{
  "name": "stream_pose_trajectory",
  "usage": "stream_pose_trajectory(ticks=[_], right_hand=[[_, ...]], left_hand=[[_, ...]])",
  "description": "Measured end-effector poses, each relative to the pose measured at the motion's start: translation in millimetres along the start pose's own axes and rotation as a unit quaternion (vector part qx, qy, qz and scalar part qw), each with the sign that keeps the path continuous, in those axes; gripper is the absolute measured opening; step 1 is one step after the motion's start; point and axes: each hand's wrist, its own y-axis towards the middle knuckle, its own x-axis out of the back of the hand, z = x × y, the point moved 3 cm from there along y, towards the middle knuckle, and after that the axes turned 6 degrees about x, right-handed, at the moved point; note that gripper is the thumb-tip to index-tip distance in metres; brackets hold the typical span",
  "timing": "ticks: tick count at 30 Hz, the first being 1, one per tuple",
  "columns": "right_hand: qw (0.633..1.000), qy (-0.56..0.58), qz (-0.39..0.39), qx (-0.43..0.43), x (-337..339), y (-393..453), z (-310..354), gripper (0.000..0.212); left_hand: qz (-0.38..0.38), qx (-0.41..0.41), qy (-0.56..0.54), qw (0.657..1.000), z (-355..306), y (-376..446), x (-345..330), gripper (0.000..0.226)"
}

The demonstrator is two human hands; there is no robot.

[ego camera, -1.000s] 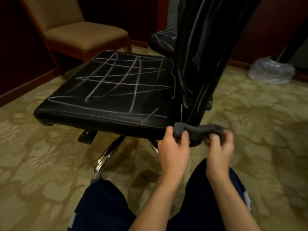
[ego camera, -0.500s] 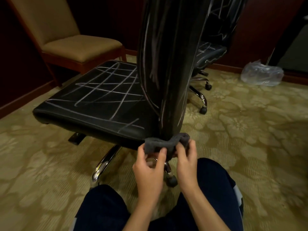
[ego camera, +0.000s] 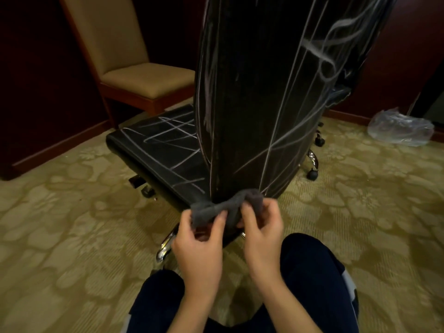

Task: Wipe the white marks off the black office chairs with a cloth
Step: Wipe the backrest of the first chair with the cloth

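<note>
At lower centre, the left hand (ego camera: pixel 199 243) and right hand (ego camera: pixel 260 227) each pinch the grey cloth (ego camera: pixel 223 207), apparently readying it (unwiped white marks (ego camera: pixel 310 48) cover the black office chair (ego camera: pixel 252 104) above).

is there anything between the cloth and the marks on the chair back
Nothing visible. Both the left hand and right hand pinch the cloth right at the bottom of the chair back, and the white marks run up the bare surface just above it.
</note>
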Motion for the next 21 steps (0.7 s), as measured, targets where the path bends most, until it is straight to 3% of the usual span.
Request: stream_pose_trajectory(ticks=[5, 14, 21], right_hand=[[0.999, -0.002, 0.006, 0.053, -30, 8, 23, 0.005], [0.996, -0.083, 0.03, -0.002, -53, -30, -19, 0.009], [0.995, -0.012, -0.021, 0.099, -89, 15, 66, 0.005]], left_hand=[[-0.029, -0.057, -0.012, 0.998, -24, 23, 19, 0.02], [-0.082, 0.019, 0.089, 0.992, 29, 16, 56, 0.03], [-0.088, -0.05, -0.039, 0.994, -49, 60, 64, 0.013]])
